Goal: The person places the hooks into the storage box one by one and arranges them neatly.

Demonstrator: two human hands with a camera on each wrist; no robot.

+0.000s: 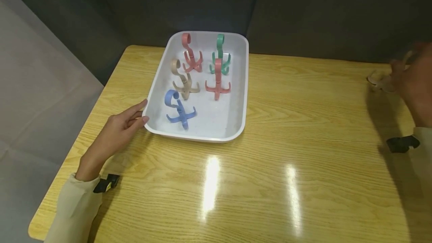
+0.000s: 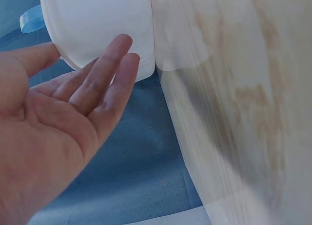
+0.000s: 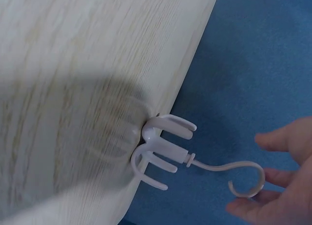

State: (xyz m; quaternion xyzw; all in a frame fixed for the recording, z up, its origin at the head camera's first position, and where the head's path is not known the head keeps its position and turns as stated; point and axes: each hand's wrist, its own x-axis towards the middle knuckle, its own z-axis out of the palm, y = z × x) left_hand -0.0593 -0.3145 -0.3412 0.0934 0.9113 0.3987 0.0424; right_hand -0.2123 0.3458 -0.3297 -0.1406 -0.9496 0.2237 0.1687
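Note:
My left hand [image 1: 116, 132] touches the near left corner of a white plastic tray [image 1: 245, 85], its fingers fairly straight against the rim and outer wall. Inside stand several swivel hanger hooks with curved prongs: a blue one [image 1: 182, 115] nearest that hand, a beige one [image 1: 185, 85], a green one [image 1: 220, 48] and two pink ones, one at the back [image 1: 192, 59] and one farther forward [image 1: 218, 81]. At the far right, my right hand [image 3: 287, 176] has its fingers spread around the curled top of another beige hanger hook [image 3: 165, 149], which stands on its prongs on the table.
The wood-grain table [image 1: 303, 115] reaches back to a dark fabric wall [image 1: 330, 18]. Its left edge lies just beyond the left forearm, and the lone hook stands close to an edge in the right wrist view. Black wrist straps [image 1: 106, 183] sit over both sleeves.

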